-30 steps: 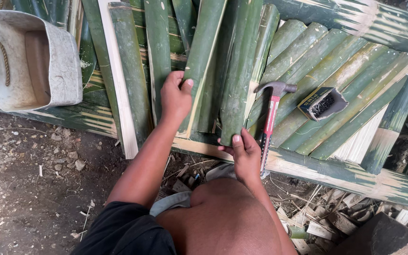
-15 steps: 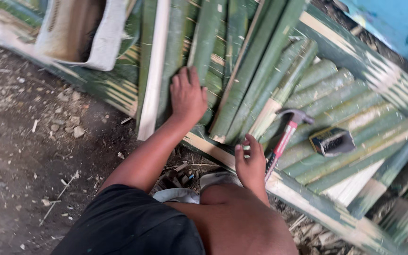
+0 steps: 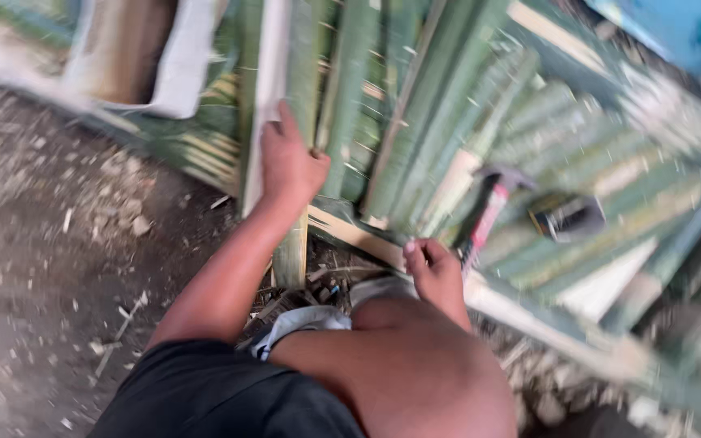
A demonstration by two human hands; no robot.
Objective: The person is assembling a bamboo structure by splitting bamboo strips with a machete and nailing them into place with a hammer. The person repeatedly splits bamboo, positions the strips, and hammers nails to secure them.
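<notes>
Nearest me, my right hand (image 3: 436,272) rests loosely curled on the edge of the bamboo frame (image 3: 529,312), holding nothing that I can make out — the picture is blurred. Just beyond its fingers lies the hammer (image 3: 488,211), red handle pointing toward me, untouched. My left hand (image 3: 290,166) is further out, fingers wrapped over a split bamboo slat (image 3: 273,97) whose pale inner face shows, its lower end hanging past the frame. To seat it well, I'd judge it should lie flush beside the neighbouring green slats (image 3: 415,122), ends lined up. Beyond the hammer sits a small dark box (image 3: 568,215); far left, a pale tub (image 3: 135,53).
</notes>
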